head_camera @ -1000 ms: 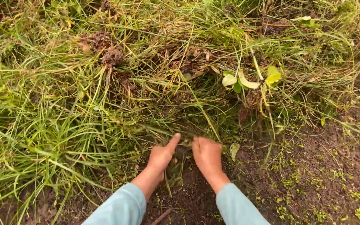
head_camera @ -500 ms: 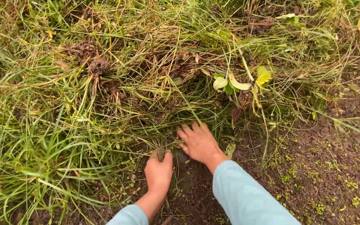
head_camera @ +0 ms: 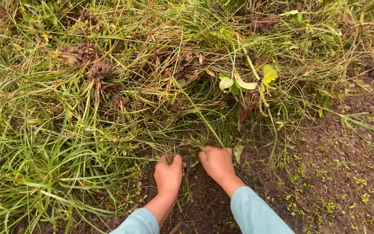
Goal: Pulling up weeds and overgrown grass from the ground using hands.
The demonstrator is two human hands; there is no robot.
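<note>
My left hand [head_camera: 168, 175] and my right hand [head_camera: 217, 164] sit side by side at the foot of a heap of long grass [head_camera: 109, 99], both in pale blue sleeves. Each hand is curled into a fist around grass stems right where the heap meets the dark soil [head_camera: 325, 173]. A few green blades stick up between the two fists. The fingertips are buried among the stems.
A small plant with broad yellow-green leaves [head_camera: 244, 82] stands in the heap above my right hand. Brown root clumps [head_camera: 98, 69] lie at the upper left. Bare dark soil with tiny green sprouts spreads to the right.
My right hand has pulled back from its reach into the grass and curled into a fist. My left hand stays closed on stems beside it.
</note>
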